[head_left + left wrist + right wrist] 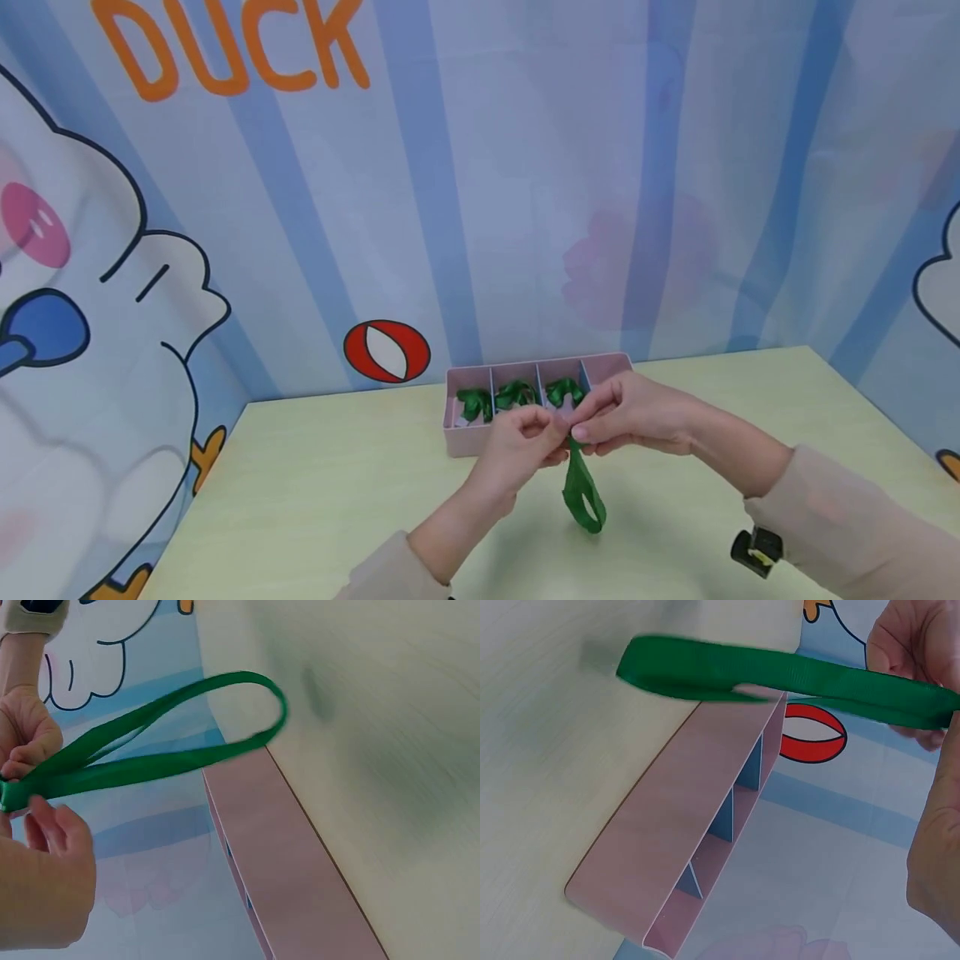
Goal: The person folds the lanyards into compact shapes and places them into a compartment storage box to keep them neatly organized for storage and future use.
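A green ribbon loop hangs down over the table from between my two hands. My left hand pinches the top of the ribbon from the left, and my right hand pinches it there from the right, fingertips close together. Seen from the left wrist, the loop stretches away from both hands as a long teardrop. The right wrist view shows the band as flat and smooth. Fingers partly hide the gathered end of the ribbon.
Behind the hands stands a pink box with blue dividers. Green ribbon bundles lie in three compartments; my right hand partly covers the rightmost one. The pale table ends at a printed blue-striped backdrop. A black device sits by the right sleeve.
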`<state>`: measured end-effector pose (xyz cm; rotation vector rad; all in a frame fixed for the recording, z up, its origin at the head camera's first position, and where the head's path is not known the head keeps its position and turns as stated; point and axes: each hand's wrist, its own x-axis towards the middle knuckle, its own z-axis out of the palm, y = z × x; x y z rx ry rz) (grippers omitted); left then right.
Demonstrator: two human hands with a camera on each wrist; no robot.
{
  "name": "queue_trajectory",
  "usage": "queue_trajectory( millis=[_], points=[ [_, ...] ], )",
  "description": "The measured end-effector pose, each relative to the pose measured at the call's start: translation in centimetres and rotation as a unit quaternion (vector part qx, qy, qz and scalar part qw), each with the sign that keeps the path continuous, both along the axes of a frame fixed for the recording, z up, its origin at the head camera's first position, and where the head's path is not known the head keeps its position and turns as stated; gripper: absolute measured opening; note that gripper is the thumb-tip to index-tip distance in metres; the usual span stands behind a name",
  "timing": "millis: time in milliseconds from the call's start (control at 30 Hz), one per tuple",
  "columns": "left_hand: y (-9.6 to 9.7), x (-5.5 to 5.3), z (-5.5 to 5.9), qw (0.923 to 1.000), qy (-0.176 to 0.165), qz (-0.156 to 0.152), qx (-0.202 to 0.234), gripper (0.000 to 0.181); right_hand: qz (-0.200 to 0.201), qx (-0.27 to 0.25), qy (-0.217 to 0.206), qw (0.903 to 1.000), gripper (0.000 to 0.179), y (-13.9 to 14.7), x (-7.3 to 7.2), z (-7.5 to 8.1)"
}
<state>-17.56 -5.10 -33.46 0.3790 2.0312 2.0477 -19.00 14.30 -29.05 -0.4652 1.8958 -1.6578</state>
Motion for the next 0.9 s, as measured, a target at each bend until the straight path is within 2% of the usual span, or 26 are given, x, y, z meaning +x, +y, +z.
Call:
queue_trajectory(
  millis=[67, 167, 267, 367, 433, 633, 900],
  points=[
    [-0.3, -0.1, -0.2, 0.9993, 0.024, -0.02, -0.021, 0.041, 0.003, 0.0, 0.002, 1.0, 0.018, 0.1, 0.0, 0.0],
    [-0.7, -0.2, -0.5, 0.9938, 0.061, -0.077, -0.052, 0.04, 0.005, 0.0, 0.005, 1.0, 0.016, 0.3, 0.0, 0.0],
    [-0.9, -0.4, -0.7, 0.9849, 0.075, -0.143, -0.063, 0.036, 0.007, 0.003, 0.009, 0.9999, 0.017, 0.4, 0.0, 0.0],
    [-0.9, -0.5, -0.9, 0.9782, 0.071, -0.187, -0.056, 0.028, 0.002, 0.012, 0.017, 0.9998, 0.017, 0.7, 0.0, -0.1],
    [-0.9, -0.5, -0.9, 0.9761, 0.063, -0.202, -0.048, 0.024, -0.006, 0.02, 0.02, 0.9996, 0.016, 1.0, 0.0, -0.1],
    [-1.2, -0.3, -1.1, 0.9743, 0.04, -0.215, -0.054, 0.023, -0.018, 0.033, 0.03, 0.9989, 0.007, 2.1, -0.1, -0.5],
    [-2.9, -0.9, -1.7, 0.9624, 0.049, -0.25, -0.093, 0.024, -0.011, 0.021, 0.044, 0.9987, 0.004, 4.0, -0.2, -0.5]
  ],
)
